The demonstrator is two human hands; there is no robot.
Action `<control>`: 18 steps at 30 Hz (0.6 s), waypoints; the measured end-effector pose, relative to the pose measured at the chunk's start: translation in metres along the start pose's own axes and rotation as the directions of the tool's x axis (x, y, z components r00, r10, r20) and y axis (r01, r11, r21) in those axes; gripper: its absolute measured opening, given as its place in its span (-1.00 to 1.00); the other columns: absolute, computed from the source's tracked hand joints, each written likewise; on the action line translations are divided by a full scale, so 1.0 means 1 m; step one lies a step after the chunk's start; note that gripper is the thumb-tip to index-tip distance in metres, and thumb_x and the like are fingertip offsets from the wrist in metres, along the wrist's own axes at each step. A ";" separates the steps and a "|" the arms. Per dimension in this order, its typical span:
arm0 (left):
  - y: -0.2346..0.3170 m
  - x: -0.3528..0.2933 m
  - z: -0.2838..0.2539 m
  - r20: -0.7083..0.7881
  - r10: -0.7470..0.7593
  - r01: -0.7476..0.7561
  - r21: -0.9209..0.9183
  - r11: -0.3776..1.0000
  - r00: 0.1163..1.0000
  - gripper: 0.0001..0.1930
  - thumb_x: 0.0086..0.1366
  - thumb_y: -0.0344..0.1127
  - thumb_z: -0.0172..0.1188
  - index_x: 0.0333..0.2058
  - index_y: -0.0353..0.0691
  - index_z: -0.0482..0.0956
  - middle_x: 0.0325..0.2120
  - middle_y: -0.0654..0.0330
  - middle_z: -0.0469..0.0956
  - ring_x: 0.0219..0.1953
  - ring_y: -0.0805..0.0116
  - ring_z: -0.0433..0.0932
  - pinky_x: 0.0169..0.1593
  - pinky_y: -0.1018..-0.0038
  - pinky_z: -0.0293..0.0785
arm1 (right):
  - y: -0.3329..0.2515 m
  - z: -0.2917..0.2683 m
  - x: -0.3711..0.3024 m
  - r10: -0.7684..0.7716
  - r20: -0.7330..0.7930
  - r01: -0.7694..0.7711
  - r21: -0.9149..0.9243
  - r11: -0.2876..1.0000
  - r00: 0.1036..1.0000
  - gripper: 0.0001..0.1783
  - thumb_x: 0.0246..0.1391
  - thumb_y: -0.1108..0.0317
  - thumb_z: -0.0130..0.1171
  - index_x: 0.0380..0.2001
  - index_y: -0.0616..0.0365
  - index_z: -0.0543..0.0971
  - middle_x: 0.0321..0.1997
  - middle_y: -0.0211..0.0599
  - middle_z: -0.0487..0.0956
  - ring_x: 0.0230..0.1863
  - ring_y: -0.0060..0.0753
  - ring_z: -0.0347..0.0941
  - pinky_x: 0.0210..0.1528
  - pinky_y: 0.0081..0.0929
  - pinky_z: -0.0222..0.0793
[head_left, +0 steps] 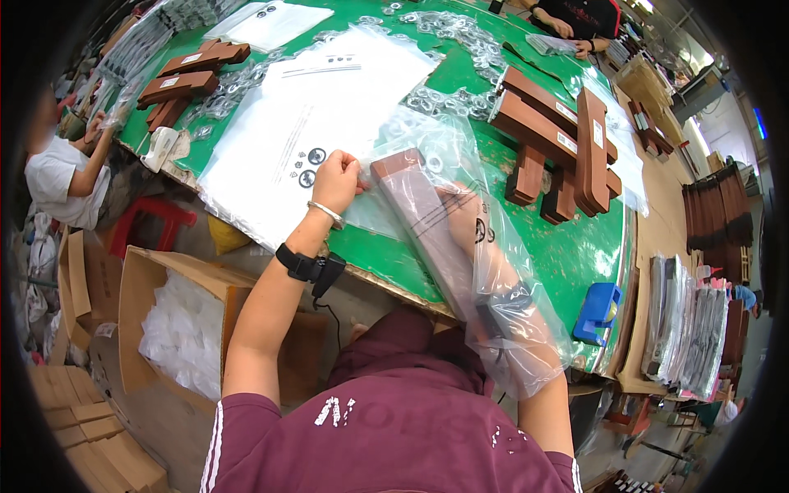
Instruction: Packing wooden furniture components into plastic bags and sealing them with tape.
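Note:
My left hand [337, 181] is closed in a pinch on the edge of a clear plastic bag [460, 152] over the near part of the table. A long flat brown wooden piece [423, 226] lies slanted within the bag, its near end at the table edge. My right hand [462, 215] and forearm show through the clear film, to the right of the wood. The fingers of that hand curl against the wood's side; the plastic partly blurs them. Just left of my left hand lies a stack of printed white plastic bags [271, 140].
Brown wooden pieces are stacked at right [592, 152] and far left [189, 82]. Small packets of metal parts [452, 29] spread across the green table [542, 255]. A blue tape dispenser [597, 312] stands at the right edge. An open carton [136, 329] sits below left. Other people work at far left and far right.

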State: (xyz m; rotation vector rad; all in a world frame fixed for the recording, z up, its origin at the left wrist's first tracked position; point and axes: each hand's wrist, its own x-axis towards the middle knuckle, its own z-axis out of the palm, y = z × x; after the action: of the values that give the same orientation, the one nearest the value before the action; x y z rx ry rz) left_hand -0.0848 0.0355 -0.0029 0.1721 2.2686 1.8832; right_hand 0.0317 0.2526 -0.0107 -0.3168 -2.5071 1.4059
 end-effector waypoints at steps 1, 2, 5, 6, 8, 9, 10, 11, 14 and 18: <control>0.000 0.000 -0.001 0.003 0.001 -0.001 0.006 1.000 1.000 -0.88 0.32 -0.41 0.04 -0.34 -0.36 0.45 -0.51 0.13 0.58 -0.52 0.39 0.65 -0.48 0.53 0.57 | -0.004 0.001 -0.001 -0.006 -0.016 0.005 -0.090 0.996 1.000 -0.78 0.28 0.31 0.08 -0.26 0.24 0.60 -0.33 -0.23 0.65 -0.27 -0.41 0.53 -0.15 -0.47 0.40; -0.001 0.001 -0.002 0.017 -0.015 0.015 0.006 1.000 1.000 -0.89 0.32 -0.42 0.04 -0.34 -0.36 0.45 -0.51 0.13 0.58 -0.53 0.41 0.65 -0.50 0.55 0.56 | -0.007 -0.002 -0.007 -0.048 0.001 0.048 -0.075 0.996 0.999 -0.77 0.29 0.31 0.04 -0.20 0.25 0.58 -0.24 -0.11 0.65 -0.18 -0.21 0.56 -0.08 -0.36 0.41; -0.003 0.010 -0.013 0.024 0.066 -0.069 0.171 0.983 0.998 -0.87 0.32 -0.40 0.05 -0.29 -0.37 0.45 -0.46 0.10 0.59 -0.48 0.37 0.65 -0.43 0.51 0.55 | -0.019 -0.018 -0.028 -0.106 0.063 0.120 -0.297 0.947 0.992 -0.72 0.29 0.29 0.01 -0.06 0.23 0.54 -0.08 0.02 0.60 -0.04 0.00 0.53 0.02 -0.23 0.39; -0.002 0.016 -0.015 0.036 0.164 -0.167 0.322 0.932 0.986 -0.84 0.32 -0.37 0.07 -0.25 -0.38 0.46 -0.41 0.06 0.59 -0.43 0.31 0.65 -0.36 0.46 0.56 | -0.026 -0.029 -0.036 -0.100 0.051 0.111 -0.301 0.947 0.994 -0.72 0.29 0.29 0.01 -0.06 0.23 0.54 -0.08 0.02 0.60 -0.04 0.00 0.53 0.02 -0.23 0.39; 0.013 0.021 -0.014 0.081 0.310 -0.302 0.546 0.782 0.947 -0.68 0.33 -0.23 0.08 -0.13 -0.42 0.49 -0.23 -0.08 0.60 -0.17 0.11 0.62 -0.09 0.31 0.50 | -0.036 -0.044 -0.048 -0.061 0.194 0.122 -0.324 0.938 0.979 -0.62 0.29 0.25 0.01 0.09 0.19 0.46 0.03 0.08 0.55 0.08 0.08 0.47 0.13 -0.17 0.34; 0.034 0.021 -0.004 0.100 0.312 -0.315 0.537 0.782 0.945 -0.68 0.33 -0.23 0.08 -0.13 -0.42 0.49 -0.23 -0.08 0.60 -0.17 0.11 0.62 -0.09 0.31 0.50 | -0.037 -0.050 -0.052 -0.048 0.178 0.106 -0.331 0.938 0.983 -0.62 0.29 0.25 0.01 0.09 0.19 0.46 0.03 0.08 0.55 0.08 0.08 0.47 0.13 -0.17 0.34; 0.055 0.017 0.009 0.137 0.339 -0.357 0.542 0.761 0.931 -0.61 0.33 -0.15 0.08 -0.09 -0.42 0.49 -0.18 -0.11 0.59 -0.11 0.05 0.58 -0.03 0.28 0.47 | -0.037 -0.052 -0.054 -0.013 0.215 0.086 -0.336 0.938 0.977 -0.58 0.28 0.24 0.02 0.13 0.18 0.43 0.06 0.10 0.53 0.11 0.08 0.45 0.16 -0.19 0.32; 0.070 0.013 0.025 0.175 0.368 -0.401 0.541 0.739 0.913 -0.55 0.34 -0.08 0.07 -0.05 -0.41 0.49 -0.13 -0.14 0.57 -0.04 0.00 0.55 0.04 0.26 0.44 | -0.038 -0.055 -0.056 0.022 0.248 0.066 -0.344 0.937 0.969 -0.54 0.27 0.23 0.03 0.18 0.17 0.41 0.09 0.11 0.51 0.13 0.09 0.43 0.20 -0.20 0.30; 0.088 0.005 0.080 0.340 0.289 -0.444 0.611 0.655 0.895 -0.41 0.31 0.04 0.08 0.07 -0.41 0.42 -0.01 -0.19 0.50 0.03 -0.03 0.51 0.10 0.22 0.41 | -0.028 -0.054 -0.053 0.054 0.241 0.044 -0.386 0.921 0.969 -0.49 0.26 0.22 0.06 0.23 0.15 0.36 0.12 0.10 0.49 0.14 0.09 0.43 0.21 -0.20 0.30; 0.060 0.005 0.108 0.447 0.180 -0.477 0.757 0.447 0.876 -0.32 0.27 0.06 0.15 0.18 -0.36 0.30 0.04 -0.16 0.45 0.05 -0.09 0.50 0.11 0.15 0.43 | -0.040 -0.061 -0.067 0.235 0.332 -0.138 -0.291 0.947 0.913 -0.46 0.29 0.35 0.01 0.32 0.09 0.26 0.21 0.03 0.44 0.17 -0.02 0.44 0.17 -0.26 0.35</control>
State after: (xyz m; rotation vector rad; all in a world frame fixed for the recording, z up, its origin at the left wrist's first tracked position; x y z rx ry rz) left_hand -0.0678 0.1517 0.0369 1.0446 2.8272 0.5132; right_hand 0.1118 0.2605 0.0471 -0.3880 -3.0529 1.2957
